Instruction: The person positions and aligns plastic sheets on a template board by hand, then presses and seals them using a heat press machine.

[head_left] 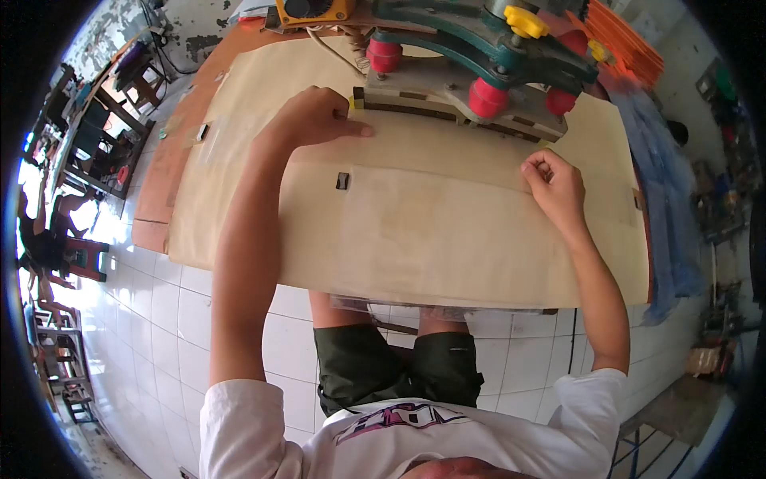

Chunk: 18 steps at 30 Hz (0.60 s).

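Note:
My left hand [315,114] is at the left end of the press's plate [447,100], fingers curled and thumb pointing right along the tan sheet. Whatever its fingers hold, if anything, is hidden. Below the plate's right end, my right hand [556,185] is closed with its fingers bent in. I cannot make out anything in its grip. The press has a green metal frame [443,49], red round mounts [489,97] and a yellow knob [527,21]. Between my hands, a faint straight edge crosses the tan sheet [319,239]. A small dark piece [342,181] lies below my left hand.
Another small piece [202,133] lies at the table's left side. An orange device [315,11] stands at the back, with a cable beside the press. Blue translucent plastic [658,199] hangs over the right edge. Orange material [618,44] lies behind. A person [48,231] is far left.

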### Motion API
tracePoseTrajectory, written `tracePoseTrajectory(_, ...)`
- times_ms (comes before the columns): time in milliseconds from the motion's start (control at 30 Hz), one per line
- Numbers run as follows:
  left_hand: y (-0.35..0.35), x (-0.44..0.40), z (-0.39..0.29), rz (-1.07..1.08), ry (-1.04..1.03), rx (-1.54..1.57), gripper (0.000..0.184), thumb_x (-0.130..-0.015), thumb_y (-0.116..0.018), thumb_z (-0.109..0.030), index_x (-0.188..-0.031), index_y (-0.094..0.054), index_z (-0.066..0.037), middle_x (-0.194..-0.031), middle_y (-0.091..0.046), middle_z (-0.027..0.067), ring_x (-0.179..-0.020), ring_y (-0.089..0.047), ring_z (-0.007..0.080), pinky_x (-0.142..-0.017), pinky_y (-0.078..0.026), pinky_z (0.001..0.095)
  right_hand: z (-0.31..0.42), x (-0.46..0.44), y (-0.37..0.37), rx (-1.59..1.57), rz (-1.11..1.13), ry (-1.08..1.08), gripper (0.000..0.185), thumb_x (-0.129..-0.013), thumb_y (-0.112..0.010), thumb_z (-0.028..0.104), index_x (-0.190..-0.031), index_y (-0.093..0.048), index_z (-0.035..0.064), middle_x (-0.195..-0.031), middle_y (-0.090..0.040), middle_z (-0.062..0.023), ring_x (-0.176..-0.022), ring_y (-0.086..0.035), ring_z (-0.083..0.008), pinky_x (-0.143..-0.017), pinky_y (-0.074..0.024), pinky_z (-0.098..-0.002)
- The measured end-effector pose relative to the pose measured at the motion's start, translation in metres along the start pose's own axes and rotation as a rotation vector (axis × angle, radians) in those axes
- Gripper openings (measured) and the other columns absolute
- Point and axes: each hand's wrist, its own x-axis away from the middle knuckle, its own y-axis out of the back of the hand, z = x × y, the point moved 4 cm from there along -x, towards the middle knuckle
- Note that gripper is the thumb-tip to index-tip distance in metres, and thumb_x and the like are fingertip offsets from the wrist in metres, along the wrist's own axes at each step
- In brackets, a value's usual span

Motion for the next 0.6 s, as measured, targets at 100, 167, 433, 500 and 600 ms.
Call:
tracePoseTrajectory(100,0.000,0.000,-0.001,-0.009,-0.045,0.095,0.053,-0.073,-0.081,-0.049,-0.063,-0.060,-0.001,-0.056,-0.053,0.0100,-0.054,-0.048,0.0228,-0.053,-0.039,0.0389,-0.002,0.000,0.001,0.000,-0.002,-0.009,0.012,-0.084,-0.069,0.023,-0.084,-0.069,0.0117,-0.064,-0.065,-0.0009,-0.058,-0.062,-0.0143,-0.057,-0.0467,-0.0312)
tracePoseTrajectory(167,-0.001,-0.002,0.000,-0.001,-0.094,0.147,0.049,-0.076,-0.080,-0.045,-0.066,-0.060,-0.001,-0.057,-0.053,0.0095,-0.055,-0.047,0.0204,-0.053,-0.039,0.0379,-0.004,-0.001,-0.001,-0.015,0.000,0.000,0.011,-0.084,-0.069,0.023,-0.084,-0.069,0.0116,-0.064,-0.065,-0.0008,-0.058,-0.061,-0.0144,-0.057,-0.0466,-0.0311)
tracePoseTrajectory(433,-0.002,0.000,0.000,0.037,-0.173,0.293,0.039,-0.080,-0.081,-0.033,-0.069,-0.058,-0.003,-0.056,-0.049,0.0050,-0.055,-0.042,0.0138,-0.051,-0.037,0.0341,-0.004,-0.002,-0.001,0.025,0.026,-0.025,0.009,-0.085,-0.069,0.021,-0.086,-0.068,0.0115,-0.064,-0.064,-0.0012,-0.058,-0.061,-0.0148,-0.057,-0.0459,-0.0317)
tracePoseTrajectory(500,-0.001,0.000,0.000,0.025,-0.217,0.248,0.041,-0.079,-0.082,-0.033,-0.068,-0.056,-0.003,-0.056,-0.047,0.0031,-0.056,-0.040,0.0125,-0.051,-0.035,0.0336,0.001,-0.003,0.002,0.055,0.046,-0.013,0.008,-0.085,-0.068,0.020,-0.086,-0.068,0.0113,-0.063,-0.064,-0.0015,-0.057,-0.060,-0.0150,-0.056,-0.0456,-0.0319)
tracePoseTrajectory(600,-0.005,-0.001,0.002,0.012,-0.168,0.286,0.043,-0.077,-0.083,-0.034,-0.066,-0.054,-0.004,-0.056,-0.046,0.0017,-0.056,-0.039,0.0127,-0.051,-0.035,0.0339,0.008,-0.002,0.003,0.125,0.057,0.025,0.008,-0.086,-0.068,0.019,-0.087,-0.068,0.0108,-0.062,-0.062,-0.0023,-0.055,-0.058,-0.0155,-0.055,-0.0446,-0.0324)
